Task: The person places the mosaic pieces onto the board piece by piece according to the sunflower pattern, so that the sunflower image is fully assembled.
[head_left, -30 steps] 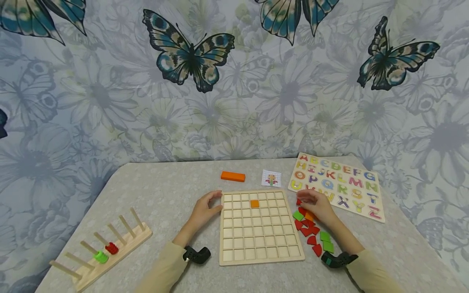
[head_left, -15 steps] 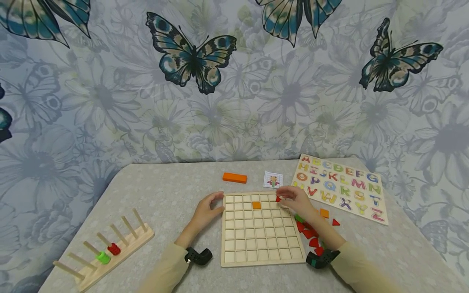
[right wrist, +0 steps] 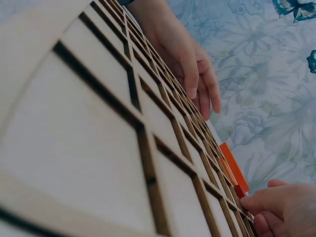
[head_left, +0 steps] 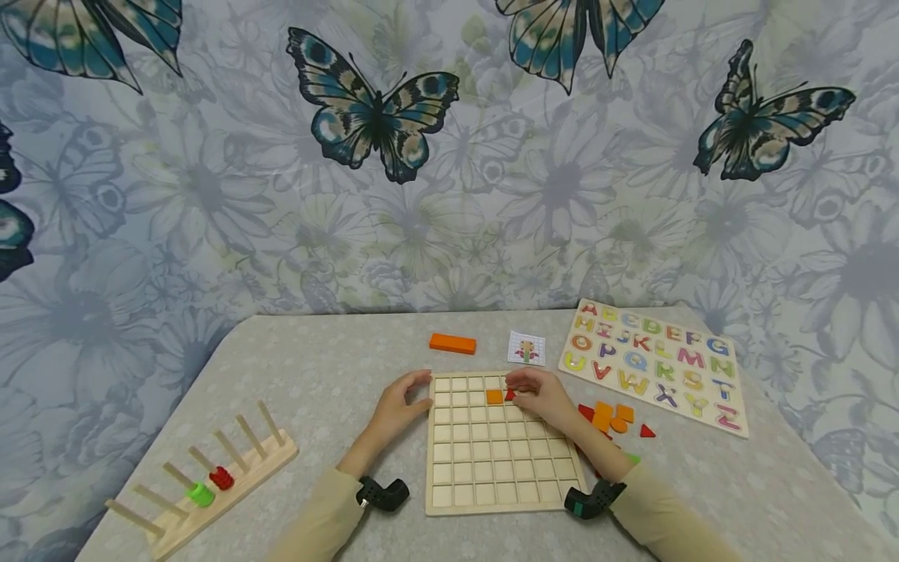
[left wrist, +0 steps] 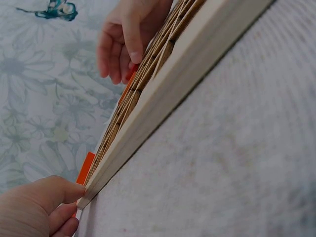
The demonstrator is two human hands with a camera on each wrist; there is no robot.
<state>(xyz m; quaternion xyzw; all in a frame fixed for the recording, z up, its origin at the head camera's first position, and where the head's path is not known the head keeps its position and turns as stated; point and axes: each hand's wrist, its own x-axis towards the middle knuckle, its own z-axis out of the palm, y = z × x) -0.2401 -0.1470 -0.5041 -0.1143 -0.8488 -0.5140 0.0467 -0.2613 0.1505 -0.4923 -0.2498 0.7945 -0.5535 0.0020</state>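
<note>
A pale wooden grid board [head_left: 477, 476] lies flat on the table. In one of its upper cells sits an orange square tile [head_left: 495, 397]. My right hand [head_left: 544, 396] pinches a small red tile [head_left: 510, 396] just right of that square, over the grid; the right wrist view shows the red tile [right wrist: 240, 191] at the thumb tip. Whether the tile touches the cell's floor cannot be told. My left hand [head_left: 396, 406] rests against the board's upper-left edge, fingers relaxed; its thumb [left wrist: 66, 189] meets the corner in the left wrist view.
Red, orange and green tiles [head_left: 602, 416] lie right of the board, partly covered by my right forearm. Behind stand an orange block [head_left: 453, 343] and a small pattern card [head_left: 527, 349]. An alphabet board [head_left: 656, 363] lies at right, a peg rack [head_left: 228, 492] with rings at left.
My right hand has moved left from the loose tiles onto the board, bringing a red tile beside the orange square. Some loose tiles have shifted. My left hand stays at the board's edge.
</note>
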